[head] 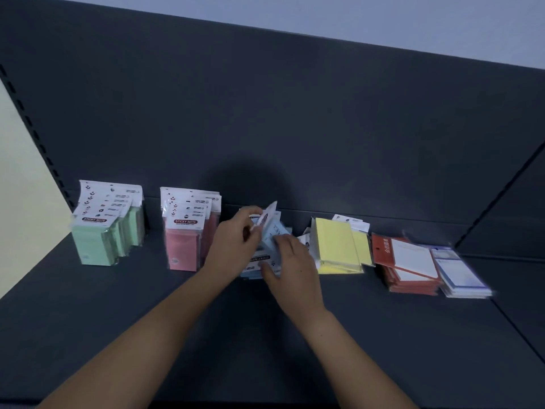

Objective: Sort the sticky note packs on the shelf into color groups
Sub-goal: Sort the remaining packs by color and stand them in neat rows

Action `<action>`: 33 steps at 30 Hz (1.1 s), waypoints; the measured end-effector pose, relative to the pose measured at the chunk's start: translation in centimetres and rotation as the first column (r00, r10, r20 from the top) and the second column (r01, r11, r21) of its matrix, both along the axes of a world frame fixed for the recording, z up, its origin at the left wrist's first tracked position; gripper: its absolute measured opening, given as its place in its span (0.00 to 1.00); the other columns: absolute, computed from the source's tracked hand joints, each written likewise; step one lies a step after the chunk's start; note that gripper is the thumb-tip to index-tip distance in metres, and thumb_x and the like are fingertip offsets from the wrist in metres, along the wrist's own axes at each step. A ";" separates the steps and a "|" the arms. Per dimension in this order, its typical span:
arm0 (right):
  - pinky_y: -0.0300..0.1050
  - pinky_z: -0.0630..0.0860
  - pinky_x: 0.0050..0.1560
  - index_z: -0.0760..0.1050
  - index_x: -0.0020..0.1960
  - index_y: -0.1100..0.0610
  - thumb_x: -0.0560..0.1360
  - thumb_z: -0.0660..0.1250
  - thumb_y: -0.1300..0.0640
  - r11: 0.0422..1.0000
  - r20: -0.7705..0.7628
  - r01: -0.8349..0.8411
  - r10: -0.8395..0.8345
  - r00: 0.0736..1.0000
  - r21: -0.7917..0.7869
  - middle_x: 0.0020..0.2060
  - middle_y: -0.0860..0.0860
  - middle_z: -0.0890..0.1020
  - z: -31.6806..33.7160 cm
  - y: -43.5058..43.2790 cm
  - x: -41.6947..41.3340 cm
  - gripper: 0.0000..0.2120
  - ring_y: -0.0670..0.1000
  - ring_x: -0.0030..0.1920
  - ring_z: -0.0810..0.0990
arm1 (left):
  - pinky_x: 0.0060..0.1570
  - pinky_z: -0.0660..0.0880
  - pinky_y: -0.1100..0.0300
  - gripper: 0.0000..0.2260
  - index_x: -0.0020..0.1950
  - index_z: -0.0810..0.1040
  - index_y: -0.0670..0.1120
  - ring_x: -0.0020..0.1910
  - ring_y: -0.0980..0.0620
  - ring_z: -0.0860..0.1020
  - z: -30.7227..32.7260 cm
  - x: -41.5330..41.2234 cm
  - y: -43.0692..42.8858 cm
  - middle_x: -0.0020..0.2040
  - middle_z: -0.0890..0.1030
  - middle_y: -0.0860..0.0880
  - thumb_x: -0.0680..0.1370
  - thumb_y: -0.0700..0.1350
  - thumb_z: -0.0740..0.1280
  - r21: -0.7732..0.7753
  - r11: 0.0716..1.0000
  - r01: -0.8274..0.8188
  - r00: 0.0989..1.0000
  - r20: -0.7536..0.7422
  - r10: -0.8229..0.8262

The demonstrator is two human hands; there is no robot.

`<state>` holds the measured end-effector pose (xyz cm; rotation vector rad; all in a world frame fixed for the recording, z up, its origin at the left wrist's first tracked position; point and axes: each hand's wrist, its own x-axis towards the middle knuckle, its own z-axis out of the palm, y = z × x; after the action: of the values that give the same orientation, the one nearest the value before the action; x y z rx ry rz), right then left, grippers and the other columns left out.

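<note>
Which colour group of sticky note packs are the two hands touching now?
The light blue packs, between the pink group and the yellow group. The left hand pinches one; the right hand rests on them.

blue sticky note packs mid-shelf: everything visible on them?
Pale blue packs in clear wrap with white header cards, piled loosely on the shelf between the pink packs and yellow packs. One is raised and tilted, its header pinched by the left hand; the rest lie flat, one label reading upside down. The right hand rests on the pile. Count unclear.
</note>
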<state>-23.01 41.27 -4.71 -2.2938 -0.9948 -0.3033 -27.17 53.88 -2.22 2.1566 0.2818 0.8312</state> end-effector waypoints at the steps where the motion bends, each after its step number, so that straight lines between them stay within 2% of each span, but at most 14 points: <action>1: 0.48 0.71 0.60 0.72 0.62 0.59 0.74 0.66 0.56 0.999 0.019 0.011 -0.011 1.000 0.031 0.60 0.53 0.75 0.4 0.1 -0.2 0.18 0.54 0.59 0.72 | 0.35 0.69 0.63 0.12 0.57 0.74 0.47 0.30 0.56 0.71 0.3 -0.6 -0.8 0.31 0.76 0.47 0.76 0.35 0.64 -0.126 0.990 0.061 0.998 0.037 -0.056; 4: 0.51 0.76 0.43 0.77 0.52 0.61 0.71 0.67 0.64 0.978 0.160 -0.016 -0.018 0.987 0.206 0.48 0.53 0.81 1.3 0.2 -1.1 0.09 0.56 0.45 0.77 | 0.38 0.71 0.68 0.15 0.59 0.71 0.53 0.32 0.60 0.73 0.9 -2.7 -2.7 0.31 0.75 0.54 0.75 0.38 0.66 -0.231 0.939 0.255 0.964 0.132 -0.229; 6: 0.45 0.75 0.41 0.77 0.51 0.58 0.73 0.66 0.63 0.949 0.130 -0.051 0.010 0.991 0.312 0.46 0.50 0.81 1.6 0.1 -1.8 0.08 0.52 0.45 0.78 | 0.46 0.73 0.66 0.17 0.61 0.69 0.55 0.40 0.58 0.76 0.6 -4.5 -3.4 0.39 0.77 0.55 0.75 0.45 0.68 -0.222 0.928 0.298 0.947 0.188 -0.259; 8: 0.37 0.74 0.47 0.77 0.52 0.54 0.74 0.65 0.59 0.888 -0.064 -0.082 0.124 0.990 0.453 0.48 0.46 0.81 1.8 0.2 -2.5 0.08 0.45 0.48 0.78 | 0.53 0.73 0.62 0.19 0.63 0.69 0.52 0.51 0.54 0.76 -0.6 -5.8 -3.1 0.50 0.76 0.54 0.74 0.50 0.68 -0.237 0.959 0.157 0.971 0.215 -0.106; 10: 0.33 0.75 0.48 0.76 0.51 0.50 0.75 0.66 0.57 0.811 -0.332 -0.058 0.302 0.894 0.582 0.47 0.41 0.82 1.7 0.7 -2.9 0.06 0.41 0.49 0.80 | 0.56 0.72 0.60 0.19 0.63 0.70 0.48 0.57 0.52 0.74 -2.0 -6.7 -2.1 0.57 0.75 0.51 0.74 0.50 0.69 -0.392 0.919 -0.040 0.985 0.137 0.101; 13: 0.40 0.78 0.49 0.77 0.51 0.49 0.75 0.67 0.59 0.805 -0.653 0.041 0.448 0.611 0.591 0.48 0.44 0.84 -0.1 2.3 -3.6 0.07 0.43 0.49 0.82 | 0.45 0.75 0.66 0.06 0.51 0.78 0.44 0.47 0.50 0.78 -3.9 -7.9 -0.3 0.47 0.82 0.48 0.74 0.41 0.69 -0.643 0.753 -0.137 0.989 -0.049 0.138; 16: 0.38 0.77 0.51 0.75 0.54 0.52 0.75 0.67 0.61 0.879 -0.734 0.013 0.389 0.557 0.476 0.51 0.46 0.82 -2.7 3.7 -4.5 0.09 0.43 0.50 0.81 | 0.40 0.74 0.59 0.01 0.42 0.78 0.41 0.38 0.49 0.77 -5.6 -9.4 1.3 0.37 0.80 0.45 0.74 0.37 0.69 -0.621 0.749 -0.231 0.973 -0.143 0.182; 19: 0.38 0.75 0.48 0.73 0.53 0.55 0.74 0.67 0.59 0.954 -0.712 -0.049 0.254 0.655 0.295 0.48 0.49 0.81 -3.9 4.5 -5.1 0.08 0.48 0.48 0.79 | 0.41 0.73 0.53 0.05 0.40 0.77 0.42 0.37 0.48 0.75 -6.5 -10.6 3.0 0.35 0.78 0.46 0.75 0.40 0.69 -0.538 0.761 -0.362 0.931 -0.255 0.263; 21: 0.38 0.70 0.46 0.72 0.52 0.55 0.74 0.67 0.54 0.990 -0.525 -0.130 0.142 0.839 0.059 0.47 0.49 0.78 -4.1 4.8 -5.0 0.10 0.49 0.49 0.75 | 0.43 0.73 0.52 0.06 0.39 0.75 0.43 0.39 0.46 0.74 -7.0 -10.9 4.2 0.33 0.76 0.49 0.75 0.42 0.69 -0.355 0.819 -0.450 0.875 -0.359 0.325; 24: 0.44 0.71 0.53 0.69 0.59 0.56 0.75 0.64 0.48 0.965 -0.355 -0.184 0.109 0.928 -0.185 0.56 0.50 0.76 -3.8 5.4 -5.5 0.16 0.51 0.57 0.73 | 0.49 0.69 0.53 0.04 0.44 0.77 0.47 0.50 0.44 0.73 -7.2 -10.9 4.7 0.40 0.78 0.50 0.75 0.47 0.67 -0.021 0.851 -0.525 0.745 -0.496 0.447; 26: 0.46 0.71 0.57 0.65 0.66 0.54 0.76 0.62 0.48 0.963 -0.342 -0.185 0.108 0.933 -0.198 0.61 0.50 0.75 -3.7 5.6 -5.7 0.21 0.52 0.60 0.73 | 0.54 0.64 0.53 0.08 0.53 0.77 0.48 0.57 0.44 0.68 -7.2 -10.8 4.4 0.51 0.76 0.49 0.76 0.49 0.66 0.142 0.830 -0.539 0.652 -0.554 0.518; 28: 0.45 0.72 0.57 0.64 0.68 0.53 0.76 0.63 0.48 0.970 -0.324 -0.181 0.121 0.938 -0.163 0.60 0.50 0.76 -3.9 5.5 -5.7 0.23 0.51 0.59 0.74 | 0.57 0.63 0.51 0.13 0.59 0.75 0.47 0.59 0.43 0.66 -6.9 -10.6 4.0 0.57 0.73 0.45 0.75 0.48 0.66 0.200 0.812 -0.548 0.634 -0.535 0.559; 30: 0.41 0.72 0.50 0.68 0.64 0.53 0.76 0.64 0.49 0.980 -0.325 -0.177 0.139 0.935 -0.090 0.50 0.49 0.79 -3.9 4.9 -5.5 0.18 0.49 0.51 0.77 | 0.55 0.65 0.49 0.16 0.61 0.74 0.44 0.57 0.42 0.68 -6.4 -10.3 3.5 0.57 0.73 0.43 0.73 0.42 0.68 0.211 0.821 -0.531 0.709 -0.419 0.567; 33: 0.34 0.68 0.38 0.74 0.51 0.54 0.74 0.67 0.55 0.992 -0.439 -0.083 0.117 0.891 0.097 0.33 0.42 0.75 -3.8 4.0 -4.8 0.07 0.40 0.35 0.73 | 0.53 0.69 0.51 0.15 0.59 0.76 0.42 0.55 0.43 0.72 -5.4 -8.6 2.5 0.54 0.77 0.44 0.72 0.37 0.69 0.151 0.912 -0.381 0.856 -0.315 0.410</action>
<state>-27.83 45.22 -8.50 -2.0974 -0.8408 0.2200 -35.78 56.35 -7.58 2.3556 0.9113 0.6909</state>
